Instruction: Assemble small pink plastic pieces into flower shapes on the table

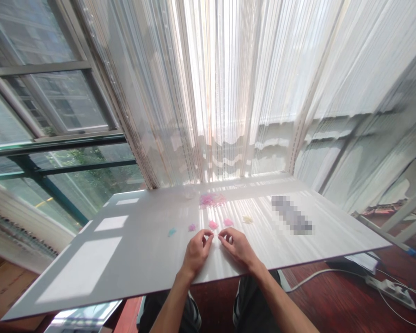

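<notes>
My left hand (196,252) and my right hand (238,247) meet over the white table, fingertips almost touching. Each pinches with thumb and forefinger. Between them is something small and pale, too tiny to make out. Just beyond the fingertips lies a small bright pink pile (213,225). A lighter pink pile (228,223) sits by my right fingers, with a cream pile (247,219) further right. To the left are a purple pile (192,227) and a teal pile (172,232). Behind them spreads a larger heap of mixed pink and purple pieces (212,200). The pieces' kind is unclear.
The white table (142,259) stands against sheer curtains (222,92). A clear, round object (189,194) lies near its back edge. A blurred-out patch (291,215) covers something at right. On the red floor are a power strip (391,291) and cables. A cardboard box (7,291) is at left.
</notes>
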`<act>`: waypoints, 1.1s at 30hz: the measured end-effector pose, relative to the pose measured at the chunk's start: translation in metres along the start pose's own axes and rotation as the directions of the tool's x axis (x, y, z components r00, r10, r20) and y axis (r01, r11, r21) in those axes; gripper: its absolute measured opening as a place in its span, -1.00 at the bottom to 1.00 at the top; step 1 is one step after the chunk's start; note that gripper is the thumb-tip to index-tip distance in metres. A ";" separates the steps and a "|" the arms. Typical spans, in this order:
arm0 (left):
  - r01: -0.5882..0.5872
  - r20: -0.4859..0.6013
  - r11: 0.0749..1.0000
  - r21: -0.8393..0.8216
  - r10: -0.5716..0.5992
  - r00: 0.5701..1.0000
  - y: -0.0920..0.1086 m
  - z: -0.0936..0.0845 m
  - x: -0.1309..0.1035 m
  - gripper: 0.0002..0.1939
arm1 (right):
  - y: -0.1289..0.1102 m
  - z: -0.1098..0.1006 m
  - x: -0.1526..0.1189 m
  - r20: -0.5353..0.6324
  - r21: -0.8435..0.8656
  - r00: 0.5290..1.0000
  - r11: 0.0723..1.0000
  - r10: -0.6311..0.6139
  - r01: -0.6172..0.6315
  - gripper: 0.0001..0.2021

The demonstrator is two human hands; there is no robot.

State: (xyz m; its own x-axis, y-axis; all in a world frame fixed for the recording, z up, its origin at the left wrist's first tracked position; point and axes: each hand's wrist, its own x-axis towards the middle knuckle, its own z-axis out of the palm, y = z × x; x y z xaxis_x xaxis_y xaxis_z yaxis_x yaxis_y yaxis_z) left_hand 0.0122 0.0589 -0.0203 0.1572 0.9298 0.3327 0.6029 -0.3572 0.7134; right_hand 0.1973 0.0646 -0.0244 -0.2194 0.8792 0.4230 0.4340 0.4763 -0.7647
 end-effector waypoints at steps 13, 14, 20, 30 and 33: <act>0.040 0.047 0.995 0.095 -0.044 0.998 -0.002 -0.021 0.042 -0.76 | 0.001 0.002 -0.001 -0.003 -0.063 1.000 0.998 0.022 -0.022 -0.85; 0.045 0.050 0.992 0.114 -0.051 0.997 -0.003 -0.021 0.044 -0.76 | 0.001 0.002 -0.001 -0.002 -0.059 1.000 0.998 0.022 -0.022 -0.84; 0.060 0.053 0.983 0.172 -0.071 0.996 -0.002 -0.017 0.044 -0.77 | 0.000 0.001 -0.001 -0.003 -0.047 1.000 0.999 0.013 -0.013 -0.84; 0.053 0.032 0.986 0.159 -0.058 0.998 -0.007 -0.014 0.044 -0.74 | -0.004 -0.002 -0.001 0.001 -0.068 1.000 0.998 0.012 -0.012 -0.84; 0.040 0.016 0.990 0.139 -0.043 0.999 -0.007 -0.014 0.044 -0.74 | -0.005 -0.002 -0.001 -0.003 -0.068 1.000 0.998 0.006 -0.006 -0.84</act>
State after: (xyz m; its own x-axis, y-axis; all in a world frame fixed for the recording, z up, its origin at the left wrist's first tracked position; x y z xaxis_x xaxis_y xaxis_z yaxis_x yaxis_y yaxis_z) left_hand 0.0038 0.1016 -0.0021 0.1440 0.9456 0.2917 0.7113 -0.3038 0.6338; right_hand 0.1972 0.0611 -0.0197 -0.2147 0.8817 0.4200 0.4933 0.4691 -0.7325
